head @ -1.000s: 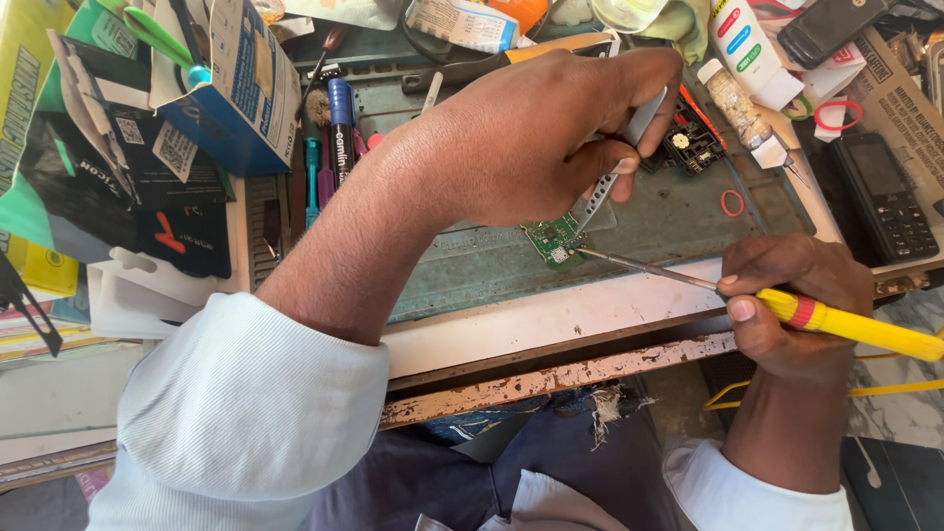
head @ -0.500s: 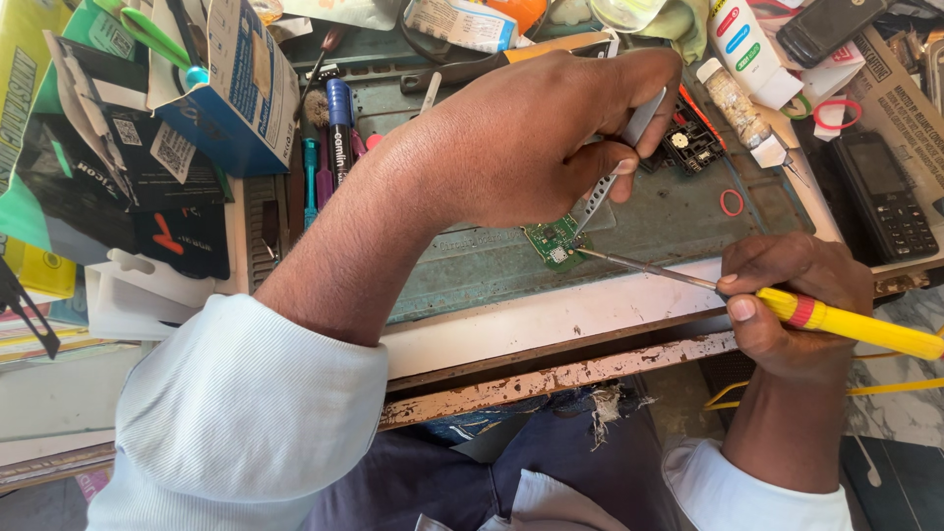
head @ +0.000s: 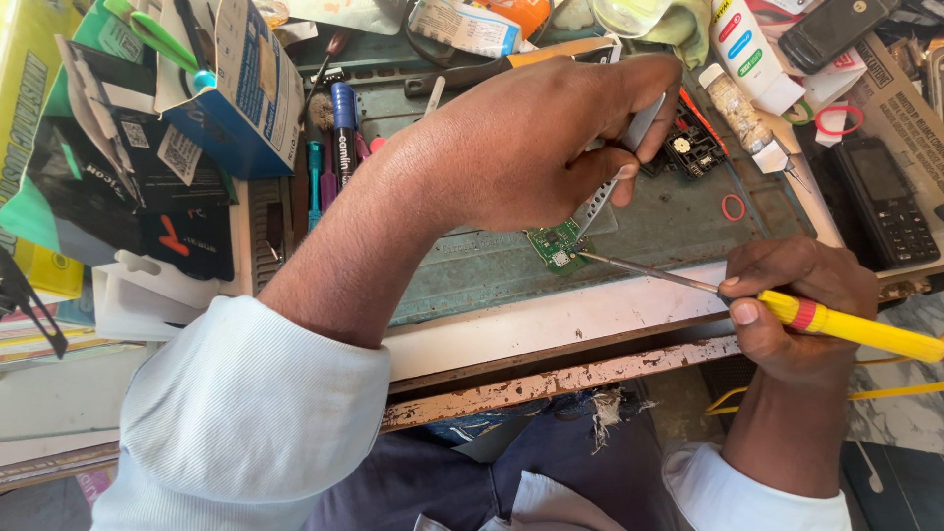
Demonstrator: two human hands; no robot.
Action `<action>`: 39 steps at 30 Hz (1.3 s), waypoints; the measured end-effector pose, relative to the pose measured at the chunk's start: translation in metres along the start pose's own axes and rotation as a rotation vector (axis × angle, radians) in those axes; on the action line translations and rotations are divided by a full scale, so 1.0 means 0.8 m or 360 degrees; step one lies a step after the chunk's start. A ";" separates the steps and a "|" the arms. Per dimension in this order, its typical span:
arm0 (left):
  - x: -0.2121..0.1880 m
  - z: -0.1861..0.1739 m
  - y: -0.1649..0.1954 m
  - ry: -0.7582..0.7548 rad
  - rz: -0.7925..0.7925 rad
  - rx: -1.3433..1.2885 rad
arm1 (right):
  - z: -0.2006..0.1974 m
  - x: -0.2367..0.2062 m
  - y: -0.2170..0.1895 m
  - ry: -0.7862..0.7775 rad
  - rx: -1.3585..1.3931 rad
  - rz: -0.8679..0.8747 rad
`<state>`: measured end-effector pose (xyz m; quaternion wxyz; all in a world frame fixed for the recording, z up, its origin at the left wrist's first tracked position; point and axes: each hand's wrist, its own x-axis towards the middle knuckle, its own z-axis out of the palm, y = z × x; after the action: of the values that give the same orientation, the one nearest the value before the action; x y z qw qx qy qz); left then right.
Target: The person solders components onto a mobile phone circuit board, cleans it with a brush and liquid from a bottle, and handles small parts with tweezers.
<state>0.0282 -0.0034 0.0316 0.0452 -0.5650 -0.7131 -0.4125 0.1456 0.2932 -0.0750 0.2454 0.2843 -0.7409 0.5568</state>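
A small green circuit board lies on the grey-green work mat. My left hand reaches over it and grips silver tweezers whose tips press down on the board. My right hand, at the bench's front edge, holds a tool with a yellow handle; its thin metal shaft runs left and its tip touches the board. Both sleeves are white.
Pens and markers stand at the mat's left beside a blue box. A dark keypad phone, a small bottle, red rubber bands and a black component lie at the right. The chipped wooden bench edge runs below.
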 end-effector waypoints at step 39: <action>0.002 0.001 0.004 -0.0033 -0.0090 -0.0001 | 0.003 0.000 -0.003 0.0038 0.0020 0.0016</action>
<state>0.0309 -0.0018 0.0334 0.0258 -0.5490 -0.7291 -0.4079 0.1474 0.2903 -0.0738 0.2496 0.2755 -0.7359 0.5659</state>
